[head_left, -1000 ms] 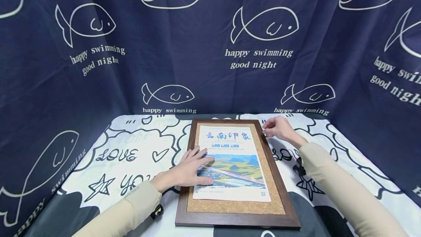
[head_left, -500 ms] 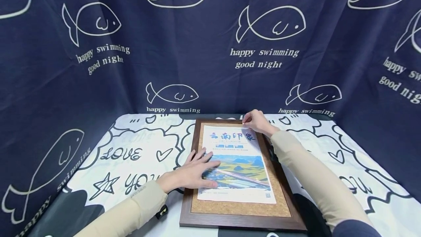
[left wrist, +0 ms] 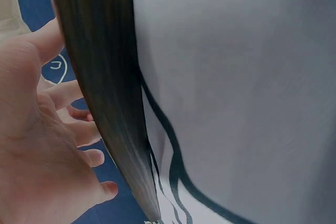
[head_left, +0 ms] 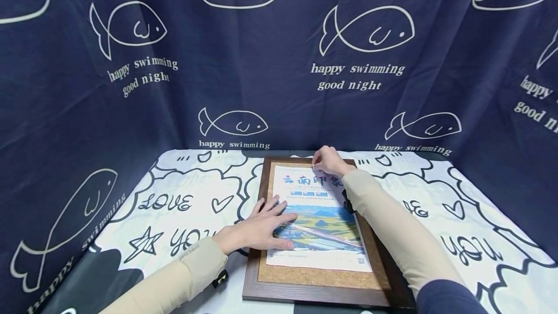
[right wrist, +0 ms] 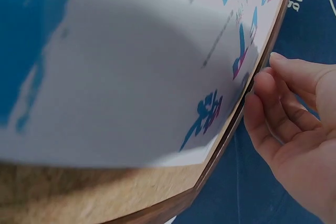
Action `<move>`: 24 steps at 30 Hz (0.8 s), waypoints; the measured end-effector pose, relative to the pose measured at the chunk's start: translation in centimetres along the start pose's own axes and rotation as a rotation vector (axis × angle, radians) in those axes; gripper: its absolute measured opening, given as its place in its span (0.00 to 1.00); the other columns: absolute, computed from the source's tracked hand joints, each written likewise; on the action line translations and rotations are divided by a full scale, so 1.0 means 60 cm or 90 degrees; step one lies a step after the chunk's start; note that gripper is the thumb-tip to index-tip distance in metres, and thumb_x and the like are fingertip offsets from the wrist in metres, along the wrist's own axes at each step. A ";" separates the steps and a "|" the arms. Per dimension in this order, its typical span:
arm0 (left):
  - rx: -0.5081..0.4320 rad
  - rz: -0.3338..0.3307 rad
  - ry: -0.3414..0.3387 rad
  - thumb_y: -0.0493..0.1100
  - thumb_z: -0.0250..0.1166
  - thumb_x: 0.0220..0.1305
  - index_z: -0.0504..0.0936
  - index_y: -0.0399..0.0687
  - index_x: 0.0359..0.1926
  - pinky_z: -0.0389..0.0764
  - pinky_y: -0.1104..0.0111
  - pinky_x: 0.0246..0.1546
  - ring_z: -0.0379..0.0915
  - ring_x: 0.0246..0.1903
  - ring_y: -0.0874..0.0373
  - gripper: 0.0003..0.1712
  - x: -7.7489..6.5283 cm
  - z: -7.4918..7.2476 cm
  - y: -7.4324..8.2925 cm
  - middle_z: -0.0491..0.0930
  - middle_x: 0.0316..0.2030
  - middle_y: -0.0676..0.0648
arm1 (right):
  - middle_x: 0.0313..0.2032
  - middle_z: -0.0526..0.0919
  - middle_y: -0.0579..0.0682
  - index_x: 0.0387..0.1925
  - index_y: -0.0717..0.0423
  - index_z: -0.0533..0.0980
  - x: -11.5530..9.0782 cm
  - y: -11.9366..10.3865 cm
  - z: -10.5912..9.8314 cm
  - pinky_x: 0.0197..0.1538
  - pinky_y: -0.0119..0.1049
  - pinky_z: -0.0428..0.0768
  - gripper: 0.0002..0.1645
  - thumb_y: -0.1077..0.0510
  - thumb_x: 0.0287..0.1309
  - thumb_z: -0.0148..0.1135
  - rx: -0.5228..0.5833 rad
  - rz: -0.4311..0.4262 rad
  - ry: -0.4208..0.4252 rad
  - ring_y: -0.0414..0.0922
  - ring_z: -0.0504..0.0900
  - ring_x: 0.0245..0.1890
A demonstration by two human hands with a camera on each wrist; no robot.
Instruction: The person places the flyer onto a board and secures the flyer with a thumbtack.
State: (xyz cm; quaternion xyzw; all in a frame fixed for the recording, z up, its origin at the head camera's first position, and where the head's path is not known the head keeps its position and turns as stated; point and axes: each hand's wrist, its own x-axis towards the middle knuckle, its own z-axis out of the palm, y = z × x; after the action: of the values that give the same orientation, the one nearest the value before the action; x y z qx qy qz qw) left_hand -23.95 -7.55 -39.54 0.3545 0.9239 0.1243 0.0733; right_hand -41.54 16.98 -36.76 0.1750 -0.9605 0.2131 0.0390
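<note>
A printed poster [head_left: 320, 210] with blue lettering and a landscape picture lies on a cork board [head_left: 318, 277] with a dark brown wooden frame. My left hand [head_left: 263, 229] rests on the poster's left side, fingers spread. At the poster's top edge, my right hand [head_left: 330, 161] has thumb and forefinger together, with a tiny white bit showing at the tips; its kind is too small to tell. In the right wrist view the right hand [right wrist: 296, 124] pinches beside the board's far edge. The left wrist view has the left hand [left wrist: 47, 129] behind the wooden frame [left wrist: 100, 66].
Beneath the board is a white and black cloth [head_left: 174, 193] with cartoon lettering, covering the table. A dark blue curtain [head_left: 279, 76] with white fish drawings rises right behind the table and along both sides.
My right hand has moved left from the frame's right side to the poster's top edge. My left hand has stayed on the poster. The head view has shifted slightly.
</note>
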 end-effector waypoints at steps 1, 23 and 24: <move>0.000 0.000 -0.001 0.70 0.57 0.61 0.62 0.61 0.72 0.36 0.41 0.72 0.34 0.77 0.43 0.42 0.000 0.000 0.000 0.51 0.75 0.42 | 0.27 0.86 0.52 0.27 0.61 0.85 0.002 0.000 0.002 0.35 0.33 0.73 0.03 0.67 0.53 0.67 -0.003 -0.002 -0.002 0.44 0.76 0.28; 0.007 -0.011 -0.030 0.70 0.56 0.62 0.60 0.62 0.73 0.40 0.42 0.73 0.37 0.77 0.45 0.42 0.002 -0.009 0.002 0.50 0.75 0.42 | 0.30 0.87 0.53 0.28 0.60 0.86 0.009 0.003 0.015 0.38 0.37 0.77 0.03 0.66 0.52 0.68 -0.036 -0.024 -0.013 0.45 0.78 0.29; 0.008 -0.011 -0.031 0.70 0.56 0.62 0.60 0.62 0.73 0.40 0.42 0.72 0.37 0.77 0.45 0.42 0.002 -0.009 0.002 0.50 0.75 0.43 | 0.30 0.87 0.53 0.28 0.60 0.86 0.010 0.002 0.015 0.38 0.37 0.77 0.03 0.66 0.52 0.68 -0.036 -0.024 -0.013 0.45 0.78 0.30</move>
State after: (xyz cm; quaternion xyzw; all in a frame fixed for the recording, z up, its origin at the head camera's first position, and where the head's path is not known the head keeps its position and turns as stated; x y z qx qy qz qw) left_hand -24.08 -7.49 -38.99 0.3495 0.9258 0.1089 0.0945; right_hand -42.14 16.53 -37.56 0.1937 -0.9631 0.1831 0.0378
